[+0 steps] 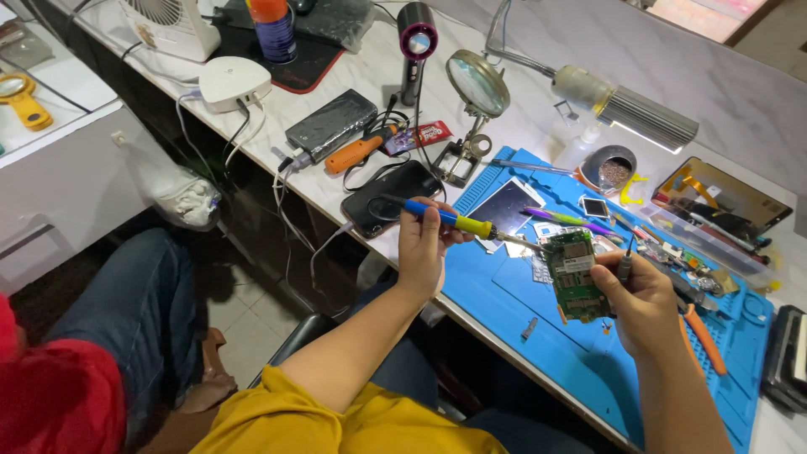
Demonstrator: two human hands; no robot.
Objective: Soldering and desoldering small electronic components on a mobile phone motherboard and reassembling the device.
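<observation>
My left hand (423, 245) grips a soldering iron (450, 219) with a blue and yellow handle, its tip pointing right at a green circuit board (573, 273). My right hand (640, 294) holds that board upright by its right edge above the blue work mat (521, 294), and a thin grey tool (625, 262) sticks up between its fingers. The iron's tip touches or nearly touches the board's upper left corner.
On the mat lie a dark phone screen (507, 206), a purple pen-like tool (568, 220), orange pliers (704, 338) and small parts. A black phone (388, 197), an orange screwdriver (360, 150), a magnifier on a stand (477, 84) and a lit desk lamp (649, 118) stand behind. Another person sits at the left.
</observation>
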